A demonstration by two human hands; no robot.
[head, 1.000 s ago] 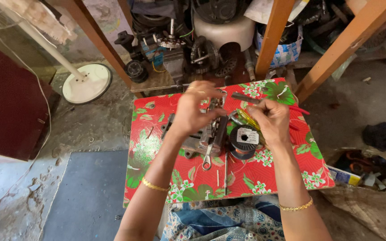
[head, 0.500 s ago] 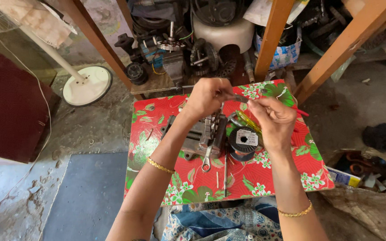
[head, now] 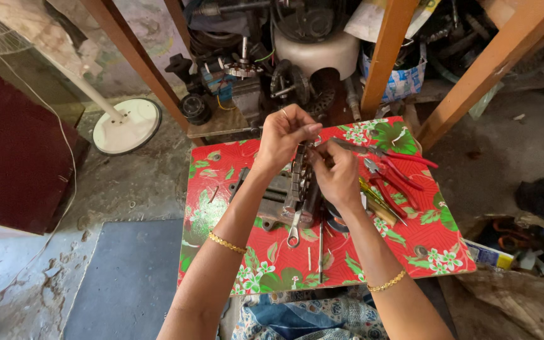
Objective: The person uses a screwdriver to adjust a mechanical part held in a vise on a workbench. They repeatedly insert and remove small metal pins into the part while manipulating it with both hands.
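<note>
Head view looked down on two bare forearms, each with a thin gold bangle, rising from the near edge toward a small low table with a red floral plastic cover point(head: 410, 252). Nearest on that cover lay a silver ring spanner point(head: 294, 228) and a thin metal rod point(head: 320, 249), both just in front of a grey metal motor housing point(head: 278, 198) standing on the table's middle. Over the housing's far end the left hand point(head: 284, 135) and the right hand point(head: 335, 173) had drawn together since a moment before, when they were spread apart above the part; the right hand had come off the black round component it had hovered over and now met the left at the top of the upright metal piece. Left fingers were curled and pinched on a small part at that top edge; right fingers were closed in a pinch against the same spot, though what exactly sat between them was too small to tell. Just right of the hands lay red-handled pliers point(head: 391, 173) and yellow-green-handled screwdrivers point(head: 376, 201). Beyond the table stood orange-brown wooden posts point(head: 385, 56), a low shelf crowded with dark motor parts point(head: 240, 75), and, far left, a white round fan base point(head: 126, 126) on the concrete floor.
</note>
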